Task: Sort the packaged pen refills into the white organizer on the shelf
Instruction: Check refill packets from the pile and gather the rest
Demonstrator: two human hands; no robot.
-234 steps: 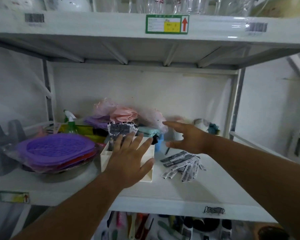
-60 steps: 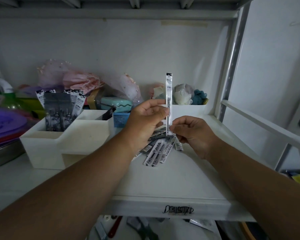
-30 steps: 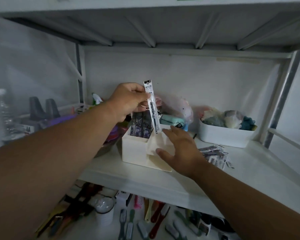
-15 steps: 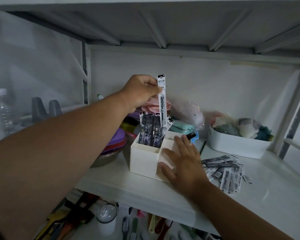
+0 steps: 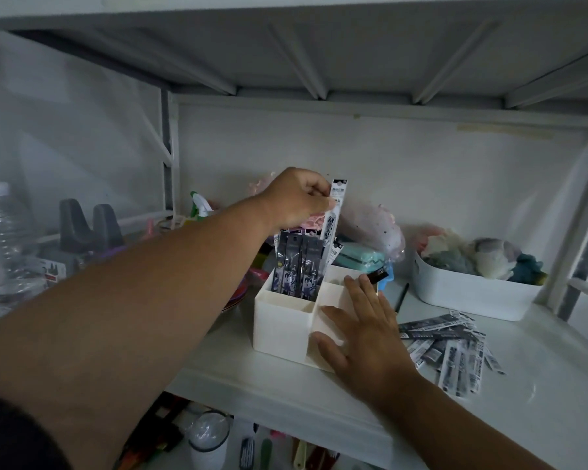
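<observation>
A white organizer (image 5: 279, 325) with several compartments stands on the shelf. Its tall back-left compartment holds several dark packaged refills (image 5: 297, 268) standing upright. My left hand (image 5: 297, 198) pinches one white-and-black packaged refill (image 5: 331, 220) near its top, its lower end down among the standing packs. My right hand (image 5: 362, 329) lies flat with spread fingers on the organizer's low front-right part. A loose pile of packaged refills (image 5: 450, 347) lies on the shelf to the right of that hand.
A white bin (image 5: 469, 293) of soft items sits at the back right. Behind the organizer are a teal case (image 5: 362, 259), a plastic bag and pink items. A clear bottle (image 5: 2, 239) stands far left. The shelf's front edge (image 5: 286, 398) runs below, with tools underneath.
My left hand has lowered the refill from above the organizer into the back-left compartment. My right hand stays flat on the organizer's front.
</observation>
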